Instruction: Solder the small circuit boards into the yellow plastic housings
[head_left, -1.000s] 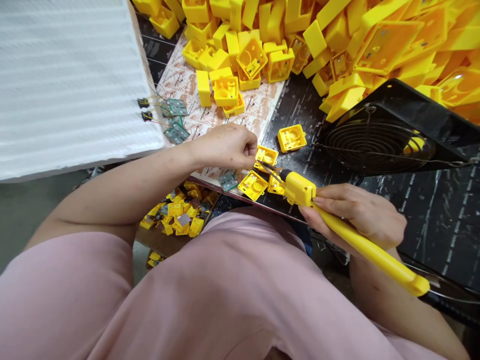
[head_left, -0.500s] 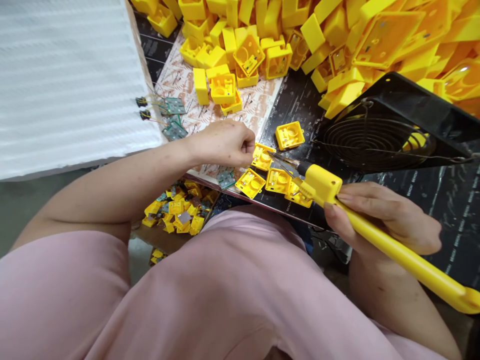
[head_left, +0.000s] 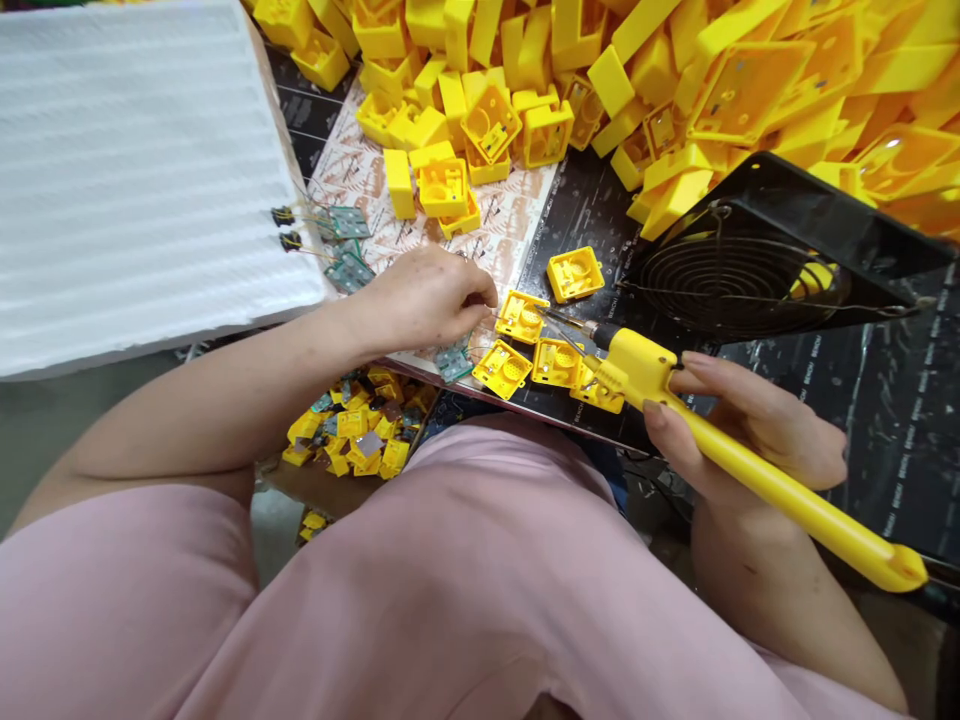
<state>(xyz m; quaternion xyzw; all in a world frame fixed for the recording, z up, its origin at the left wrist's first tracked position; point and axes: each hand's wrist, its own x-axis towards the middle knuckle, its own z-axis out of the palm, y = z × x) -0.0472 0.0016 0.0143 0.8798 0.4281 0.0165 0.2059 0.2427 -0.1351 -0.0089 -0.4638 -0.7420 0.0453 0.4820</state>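
Observation:
My right hand (head_left: 750,425) is wrapped round a yellow soldering iron (head_left: 645,365), whose metal tip points left over an open yellow plastic case (head_left: 523,316). The tip appears to reach the case's right side. Just left of that case, my left hand (head_left: 439,300) is closed in a pinch; its fingertips are partly hidden, and what they hold is too small to make out. Below the left hand lies a green circuit board (head_left: 454,363) with thin wires near it. More open cases sit close by, one nearest me (head_left: 502,369) and another farther back (head_left: 575,273).
A black fan (head_left: 750,270) with a wire guard stands at the right. Yellow cases (head_left: 487,120) are heaped along the back. White foam sheeting (head_left: 142,180) is at the left, beside green boards with black parts (head_left: 349,245). A box of yellow pieces (head_left: 360,430) sits below the table edge.
My left hand has drawn slightly left and away from the case, its fingers turning downward. The soldering iron stays over the same case, its handle shifted a little left in view.

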